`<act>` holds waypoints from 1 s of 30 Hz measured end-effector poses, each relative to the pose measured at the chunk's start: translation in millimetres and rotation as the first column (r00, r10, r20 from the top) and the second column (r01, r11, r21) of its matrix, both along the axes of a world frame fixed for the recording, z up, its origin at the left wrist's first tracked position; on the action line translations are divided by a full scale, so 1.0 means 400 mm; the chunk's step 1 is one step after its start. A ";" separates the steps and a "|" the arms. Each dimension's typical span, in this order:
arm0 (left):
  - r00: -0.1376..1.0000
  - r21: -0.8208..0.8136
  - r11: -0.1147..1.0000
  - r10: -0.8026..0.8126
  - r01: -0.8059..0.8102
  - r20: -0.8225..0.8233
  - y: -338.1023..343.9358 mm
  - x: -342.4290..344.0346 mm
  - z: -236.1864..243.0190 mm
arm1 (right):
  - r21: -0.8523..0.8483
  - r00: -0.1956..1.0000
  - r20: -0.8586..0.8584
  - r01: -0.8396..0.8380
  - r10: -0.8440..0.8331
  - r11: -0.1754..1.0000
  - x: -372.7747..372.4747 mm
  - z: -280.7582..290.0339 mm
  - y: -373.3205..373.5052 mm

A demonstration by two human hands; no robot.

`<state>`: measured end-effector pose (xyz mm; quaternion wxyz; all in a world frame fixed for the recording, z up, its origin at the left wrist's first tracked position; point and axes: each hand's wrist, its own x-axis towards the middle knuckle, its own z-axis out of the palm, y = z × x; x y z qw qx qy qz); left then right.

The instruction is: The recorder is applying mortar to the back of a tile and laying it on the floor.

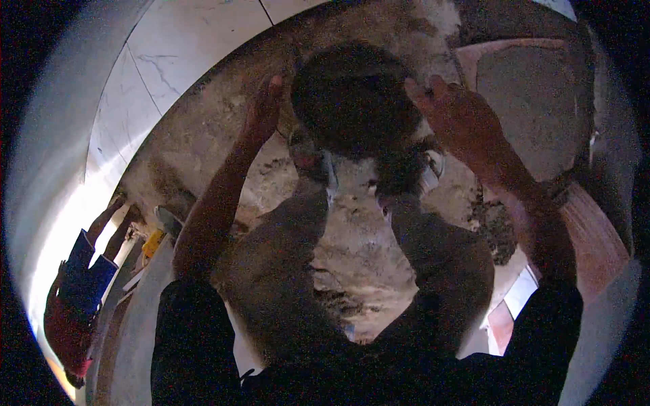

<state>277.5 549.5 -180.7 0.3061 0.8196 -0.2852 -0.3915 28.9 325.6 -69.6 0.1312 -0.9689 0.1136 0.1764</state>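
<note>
A dark, rounded mass point(355, 98) sits before me, between my two hands; the light is too dim to tell what it is. On its left side my left hand point(264, 108) is raised edge-on with its fingers pointing away from me, and a narrow gap parts it from the mass. My right hand point(464, 118) is at the right edge of the mass, its fingers slightly bent and their tips apart. Whether those tips touch the mass cannot be made out. Nothing shows in either hand. My two knees are bent below, with my feet just under the mass.
Rough, dirt-covered floor point(362, 250) lies between my legs. Pale veined tiles point(183, 54) curve along the far left. A grey slab-like patch with a reddish border point(528, 101) is at the far right. Another person point(74, 298) in dark shorts stands at the left, near a yellow object point(153, 243).
</note>
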 end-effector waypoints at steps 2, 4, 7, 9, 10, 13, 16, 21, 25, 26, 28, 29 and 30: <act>1.000 -0.013 1.000 -0.023 0.023 -0.013 0.015 0.014 -0.037 | 0.020 0.991 -0.005 -0.130 0.130 0.991 0.027 -0.036 -0.008; 0.998 -0.021 0.999 -0.047 0.047 -0.039 0.033 0.027 -0.079 | 0.024 0.990 -0.002 -0.141 0.141 0.990 0.027 -0.049 -0.015; 0.995 -0.029 0.996 -0.080 0.079 -0.063 0.066 0.042 -0.147 | 0.063 0.986 -0.045 -0.158 0.161 0.985 -0.007 -0.044 -0.024; 0.995 -0.038 0.996 -0.083 0.081 -0.063 0.089 0.051 -0.197 | 0.079 0.981 -0.074 -0.172 0.177 0.982 -0.046 -0.037 -0.030; 0.995 -0.043 0.996 -0.078 0.076 -0.059 0.098 0.057 -0.223 | 0.102 0.977 -0.124 -0.163 0.175 0.981 -0.066 -0.033 -0.032; 0.992 -0.070 0.990 -0.125 0.125 0.016 0.109 0.083 -0.292 | 0.067 0.973 -0.159 -0.158 0.167 0.985 -0.120 -0.014 -0.031; 0.619 0.132 0.811 -0.530 0.571 0.580 0.079 0.104 -0.307 | 0.021 0.980 -0.141 -0.139 0.140 0.990 -0.142 0.020 -0.029; 0.954 -0.082 0.955 -0.292 0.286 -0.069 -0.083 0.108 -0.192 | -0.069 0.968 -0.245 -0.074 0.055 0.995 -0.116 0.053 -0.026; 0.902 -0.003 0.960 -0.266 0.282 -0.341 -0.246 0.130 -0.115 | -0.247 0.993 -0.117 -0.057 0.029 0.967 -0.064 -0.002 -0.047; 0.904 -0.010 0.954 -0.289 0.301 -0.314 -0.279 0.133 -0.109 | -0.295 0.996 -0.055 -0.079 0.065 0.952 -0.055 -0.019 -0.055; 0.943 -0.235 0.915 -0.333 0.328 0.023 -0.306 0.122 -0.126 | -0.318 0.986 0.019 -0.149 0.163 0.936 -0.038 -0.054 -0.069; 0.917 -0.190 0.900 -0.398 0.392 0.011 -0.336 0.133 -0.135 | -0.324 0.983 -0.033 -0.181 0.180 0.928 -0.036 -0.066 -0.068; 0.902 -0.172 0.888 -0.432 0.426 0.003 -0.358 0.140 -0.150 | -0.301 0.975 0.028 -0.203 0.221 0.932 -0.037 -0.079 -0.062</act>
